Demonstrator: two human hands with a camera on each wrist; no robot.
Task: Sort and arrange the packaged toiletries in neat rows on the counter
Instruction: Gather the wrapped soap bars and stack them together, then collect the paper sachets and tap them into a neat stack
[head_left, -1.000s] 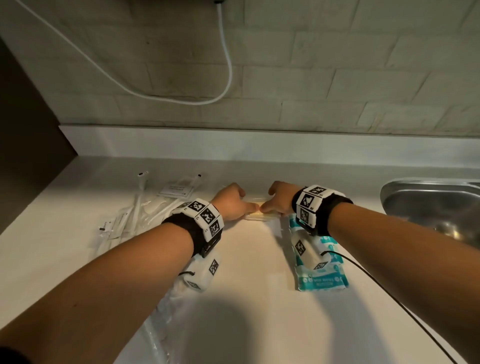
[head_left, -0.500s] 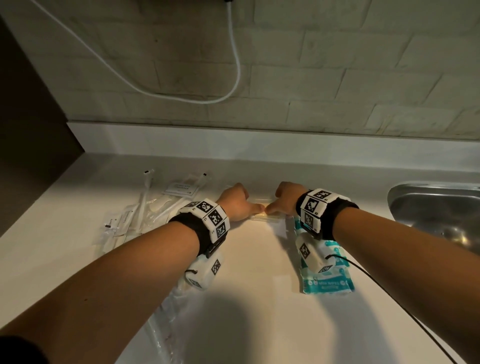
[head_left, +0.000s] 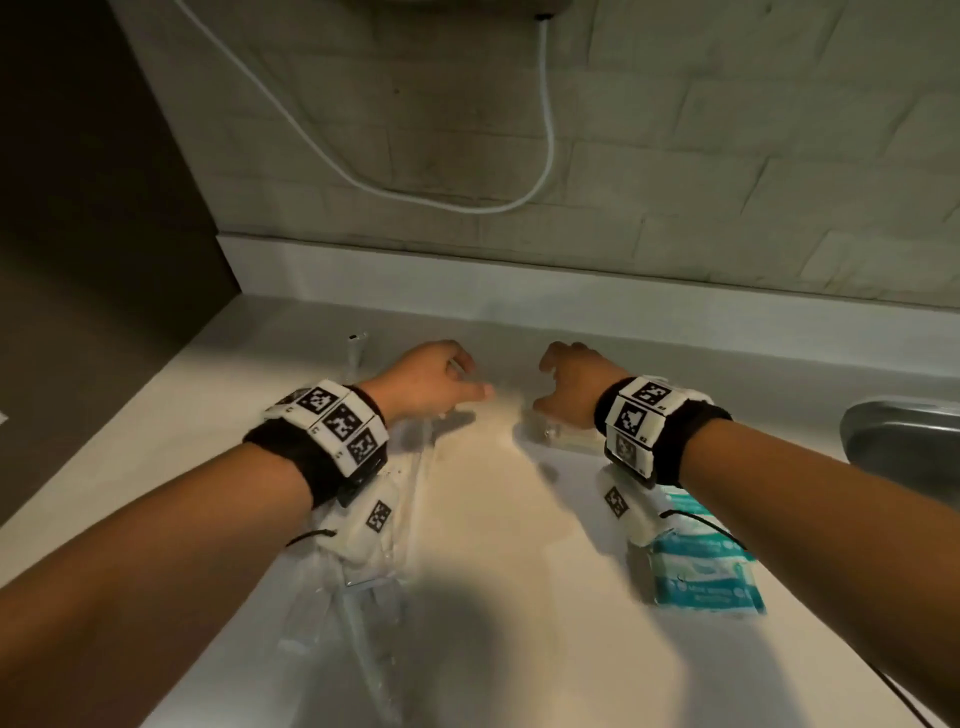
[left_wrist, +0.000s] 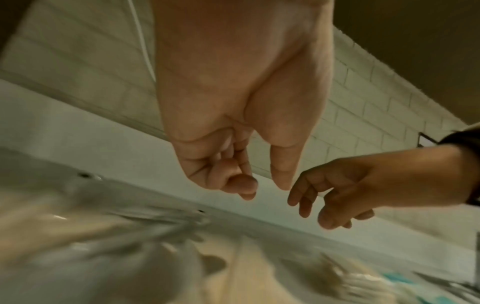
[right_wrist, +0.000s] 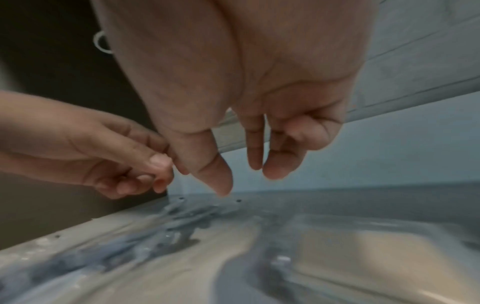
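Both hands hover just above the white counter, a short gap between them. My left hand has loosely curled fingers and holds nothing. My right hand hangs relaxed and empty over a small clear packet with pale yellow contents. A teal and white wipes pack lies under my right forearm. Clear-wrapped toothbrush packets lie under my left wrist, blurred, and one more tip shows beyond the left hand.
A steel sink sits at the right edge. The counter ends at a low white upstand below a tiled wall, where a white cable hangs. A dark panel bounds the left side.
Both hands have let go of the small yellowish packet, risen off the counter and moved apart. The head view has shifted closer and to the right.
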